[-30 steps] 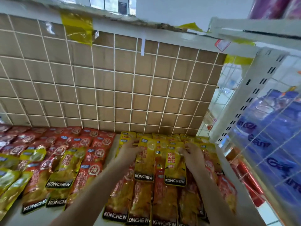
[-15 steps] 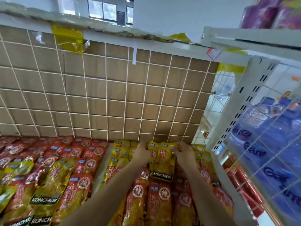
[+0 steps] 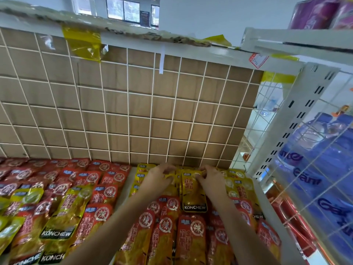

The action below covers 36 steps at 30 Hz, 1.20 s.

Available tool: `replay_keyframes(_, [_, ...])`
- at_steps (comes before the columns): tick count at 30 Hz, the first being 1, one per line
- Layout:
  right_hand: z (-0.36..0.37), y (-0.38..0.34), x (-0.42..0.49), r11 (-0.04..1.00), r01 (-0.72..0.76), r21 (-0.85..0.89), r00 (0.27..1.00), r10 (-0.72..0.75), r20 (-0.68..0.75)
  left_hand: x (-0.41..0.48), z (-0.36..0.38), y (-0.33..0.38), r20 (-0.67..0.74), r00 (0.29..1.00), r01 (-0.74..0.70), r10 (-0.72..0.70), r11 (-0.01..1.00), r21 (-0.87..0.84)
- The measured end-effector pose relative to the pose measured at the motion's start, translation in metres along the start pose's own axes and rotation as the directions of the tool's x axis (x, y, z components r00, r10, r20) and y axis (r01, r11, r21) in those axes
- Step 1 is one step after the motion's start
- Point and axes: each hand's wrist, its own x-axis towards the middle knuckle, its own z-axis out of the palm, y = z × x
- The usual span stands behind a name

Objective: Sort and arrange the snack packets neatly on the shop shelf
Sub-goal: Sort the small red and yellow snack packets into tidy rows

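A yellow KONCHEW snack packet (image 3: 193,196) lies at the back of the shelf, among other yellow packets (image 3: 236,186) against the wire grid. My right hand (image 3: 210,178) pinches its top edge. My left hand (image 3: 158,177) has its fingers curled on the top of a neighbouring yellow packet (image 3: 171,175), which it mostly hides. Rows of red packets (image 3: 168,226) lie in front of the yellow ones, under my forearms. To the left, more red packets (image 3: 103,178) fill the shelf, with yellow-green packets (image 3: 63,219) mixed in.
The brown board behind a white wire grid (image 3: 133,111) closes the back. A strip of bare white shelf (image 3: 124,196) separates the two groups. A white slotted upright (image 3: 286,134) and wire side panel stand at right, with blue bottle packs (image 3: 315,169) behind.
Both hands have carried the yellow packet from the middle of the pile to the back row by the grid. The view has tilted upward.
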Motion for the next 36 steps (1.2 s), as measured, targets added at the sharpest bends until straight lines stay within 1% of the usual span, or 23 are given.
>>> replay_keyframes(6, [-0.007,-0.002,-0.015,0.990,0.128,-0.062,0.982,-0.135,-0.131,-0.028,-0.033,-0.020,-0.022,0.998,-0.053,0.055,0.996,0.075])
replay_keyframes(8, [-0.013,-0.005,-0.026,0.981,0.188,-0.042,0.968,-0.193,-0.161,-0.041,-0.043,-0.028,-0.031,0.998,-0.050,0.053,0.993,0.106])
replay_keyframes(10, [-0.018,-0.011,-0.043,0.974,0.225,0.007,0.963,-0.221,-0.155,-0.056,-0.050,-0.034,-0.018,0.999,-0.047,0.050,0.988,0.146])
replay_keyframes(11, [-0.019,-0.014,-0.052,0.973,0.230,0.022,0.966,-0.226,-0.123,-0.063,-0.052,-0.037,-0.012,0.999,-0.045,0.048,0.984,0.173])
replay_keyframes(13, [-0.019,-0.023,-0.073,0.969,0.241,0.048,0.971,-0.241,-0.002,-0.079,-0.054,-0.043,-0.028,0.999,-0.025,0.032,0.975,0.219])
replay_keyframes(16, [-0.013,-0.036,-0.101,0.954,0.295,0.049,0.943,-0.299,0.144,-0.097,-0.054,-0.046,-0.037,0.999,0.007,0.004,0.963,0.271])
replay_keyframes(18, [-0.005,-0.043,-0.115,0.948,0.319,0.012,0.926,-0.314,0.211,-0.105,-0.054,-0.045,0.024,0.999,0.014,-0.024,0.946,0.324])
replay_keyframes(20, [0.001,-0.047,-0.123,0.940,0.334,-0.067,0.918,-0.309,0.248,-0.109,-0.053,-0.043,0.095,0.993,0.026,-0.068,0.921,0.389])
replay_keyframes(22, [0.004,-0.050,-0.126,0.937,0.327,-0.126,0.921,-0.286,0.263,-0.111,-0.052,-0.041,0.120,0.987,0.045,-0.103,0.908,0.416])
replay_keyframes(26, [0.009,-0.055,-0.129,0.944,0.289,-0.158,0.930,-0.238,0.279,-0.112,-0.052,-0.040,0.087,0.990,0.072,-0.108,0.935,0.349])
replay_keyframes(30, [0.010,-0.059,-0.130,0.979,0.185,-0.090,0.946,-0.152,0.288,-0.114,-0.051,-0.040,0.101,0.989,0.077,-0.108,0.960,0.270])
replay_keyframes(36, [0.011,-0.068,-0.134,0.995,0.089,-0.051,0.962,-0.073,0.262,-0.113,-0.054,-0.037,0.127,0.986,0.081,-0.109,0.975,0.207])
